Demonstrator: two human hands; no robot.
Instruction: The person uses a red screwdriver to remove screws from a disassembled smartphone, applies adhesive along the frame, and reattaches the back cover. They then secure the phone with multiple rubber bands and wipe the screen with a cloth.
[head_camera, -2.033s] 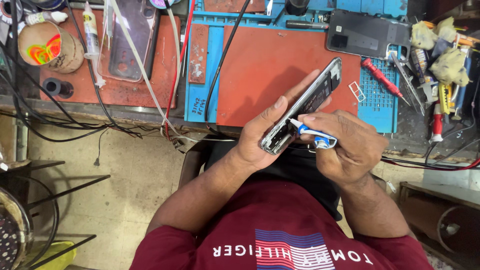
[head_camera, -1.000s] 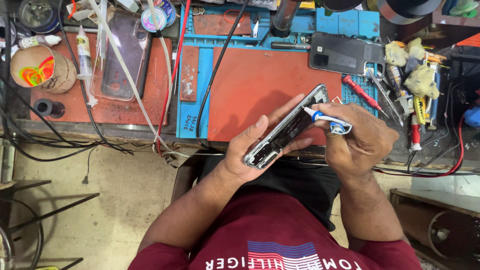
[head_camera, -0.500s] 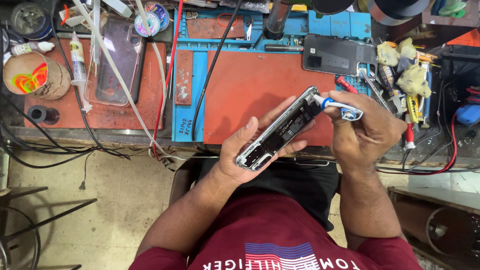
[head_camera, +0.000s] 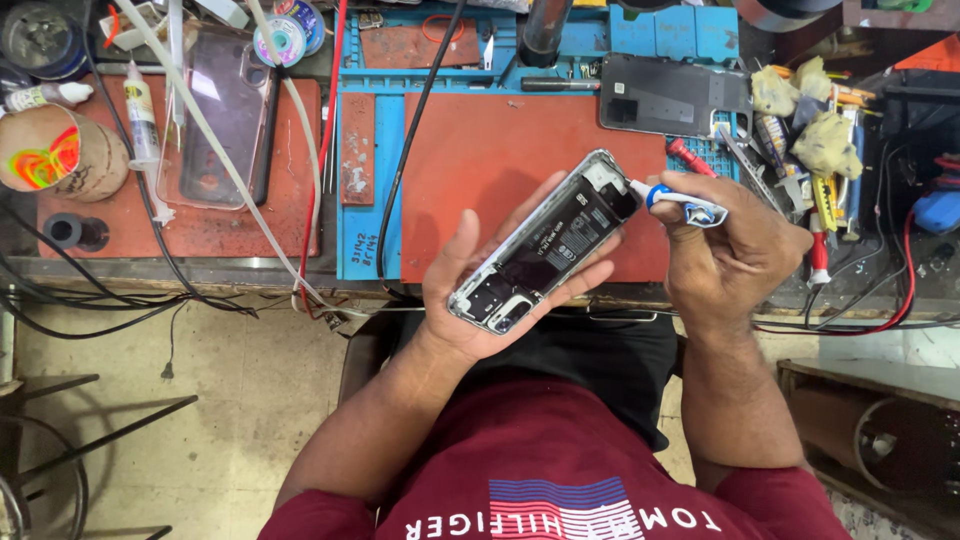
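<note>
While its back cover is off, the opened phone (head_camera: 545, 245) lies slantwise in the left hand (head_camera: 480, 290), its inner parts and black battery facing up, its top end pointing up and to the right over the red work mat (head_camera: 500, 160). That hand is cupped under the phone, palm up, with the fingers curled round the lower long edge and the thumb raised along the upper edge, so the phone is held clear above the near edge of the bench.

At the phone's top end the right hand (head_camera: 735, 245) is closed round a small screwdriver (head_camera: 680, 203) with a blue and white handle; its tip meets the phone's upper corner. The fingers are folded tightly over the handle.

Just beyond the screwdriver, on the mat's far right, lies a dark back cover (head_camera: 672, 95), flat, and beside it a red-handled screwdriver (head_camera: 685, 157) on the blue tray (head_camera: 640, 30). Further right sit crumpled yellowish rags (head_camera: 825, 140) among other tools. A black cable (head_camera: 415, 130) crosses the mat from the top down to the bench edge. To the left, on a second red mat (head_camera: 100, 225), rest a clear phone case (head_camera: 222, 120), a small glue bottle (head_camera: 140, 110) and a roll of tape (head_camera: 60, 155), well apart from both hands.
</note>
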